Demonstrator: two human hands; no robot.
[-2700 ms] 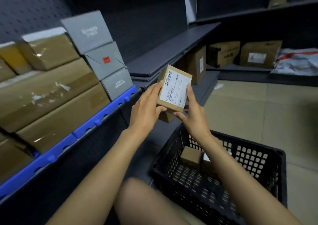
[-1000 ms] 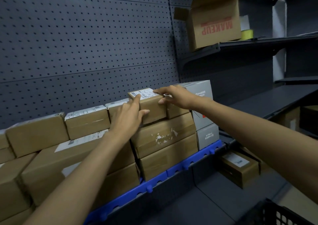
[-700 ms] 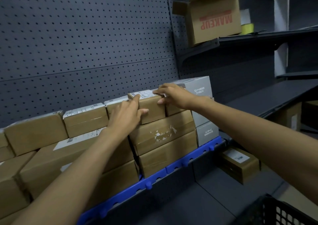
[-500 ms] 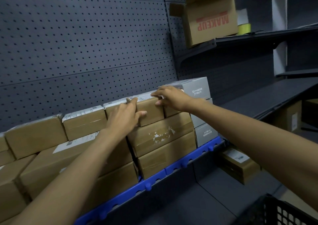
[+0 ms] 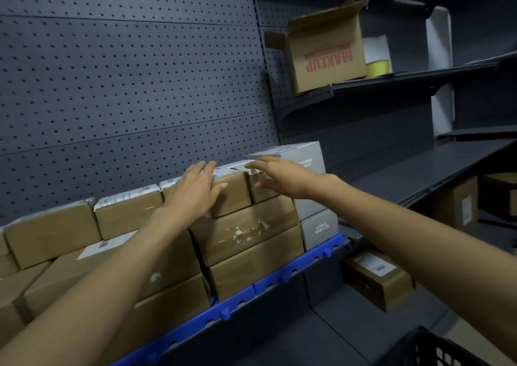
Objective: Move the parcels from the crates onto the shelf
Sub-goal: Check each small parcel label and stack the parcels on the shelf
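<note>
**Small parcel set on top of the stacked row**

Where the dark pegboard wall (image 5: 126,85) backs the shelf (image 5: 282,277) with its blue front lip, brown cartons fill the shelf in stacked rows. Up and to the right, an open carton printed MAKEUP (image 5: 326,54) sits upside down on a higher dark shelf, and another brown carton (image 5: 377,279) lies on the lowest shelf below. A black crate (image 5: 436,349) shows only its corner at the bottom right. Grey boxes (image 5: 313,186) stand stacked at the right end of the row. The small parcel (image 5: 233,193) rests on the top layer, between a neighbouring brown box and those grey boxes. The left hand (image 5: 195,192) lies flat against its front left part, fingers straight, gripping nothing. The right hand (image 5: 275,176) hovers just beside its right end, fingers spread and blurred; whether they touch the parcel I cannot tell.
</note>
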